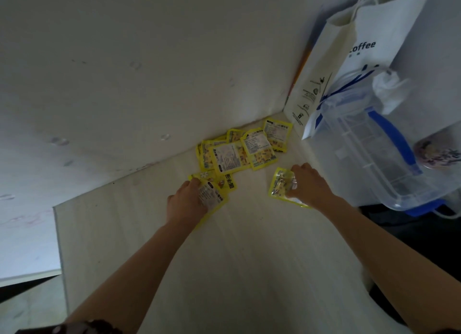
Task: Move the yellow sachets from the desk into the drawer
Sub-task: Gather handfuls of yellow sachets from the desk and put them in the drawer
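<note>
Several yellow sachets (pixel 239 149) lie in a loose pile on the pale desk (pixel 224 258), up against the wall. My left hand (pixel 185 201) holds one sachet (pixel 212 196) at the pile's near left edge. My right hand (pixel 309 184) grips another yellow sachet (pixel 280 184) to the right of the pile, slightly apart from it. No drawer shows in this view.
A clear plastic box with blue handles (pixel 379 159) stands on the right of the desk. A white paper bag marked "coffee" (pixel 349 59) leans behind it. The wall (pixel 124 71) closes the far side. The desk's left edge (pixel 58 246) drops off.
</note>
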A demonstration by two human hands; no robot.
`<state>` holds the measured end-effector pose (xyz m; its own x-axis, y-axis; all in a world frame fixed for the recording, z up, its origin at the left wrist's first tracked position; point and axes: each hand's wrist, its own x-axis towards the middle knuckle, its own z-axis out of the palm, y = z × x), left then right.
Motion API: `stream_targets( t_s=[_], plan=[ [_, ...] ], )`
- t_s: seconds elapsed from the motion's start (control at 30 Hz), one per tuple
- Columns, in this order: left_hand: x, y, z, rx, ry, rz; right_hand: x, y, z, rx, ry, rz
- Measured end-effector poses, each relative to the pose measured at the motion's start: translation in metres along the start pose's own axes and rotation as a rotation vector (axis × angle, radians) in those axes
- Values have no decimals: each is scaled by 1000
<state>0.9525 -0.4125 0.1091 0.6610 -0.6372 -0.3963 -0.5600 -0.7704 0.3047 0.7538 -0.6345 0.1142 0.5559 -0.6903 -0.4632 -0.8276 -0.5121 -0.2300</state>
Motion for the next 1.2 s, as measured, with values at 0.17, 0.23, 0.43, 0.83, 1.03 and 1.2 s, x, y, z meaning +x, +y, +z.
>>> stream_targets(
  t_s=[0.17,0.23,0.43,0.83,1.03,1.2],
  plan=[
    [13,7,-8,-3,-25,133,10,-5,-6,184,9,-7],
    [19,11,-12,35,-23,181,19,-10,-8,233,64,-23],
    [38,20,-22,129,-32,266,45,-31,-25,465,128,25],
    [55,7,-16,132,-70,270,88,-60,-13,571,164,176],
    [56,6,-16,110,-80,253,88,-73,-3,506,225,172],
    [51,3,-12,116,-93,208,86,-81,1,465,231,194]
  ],
)
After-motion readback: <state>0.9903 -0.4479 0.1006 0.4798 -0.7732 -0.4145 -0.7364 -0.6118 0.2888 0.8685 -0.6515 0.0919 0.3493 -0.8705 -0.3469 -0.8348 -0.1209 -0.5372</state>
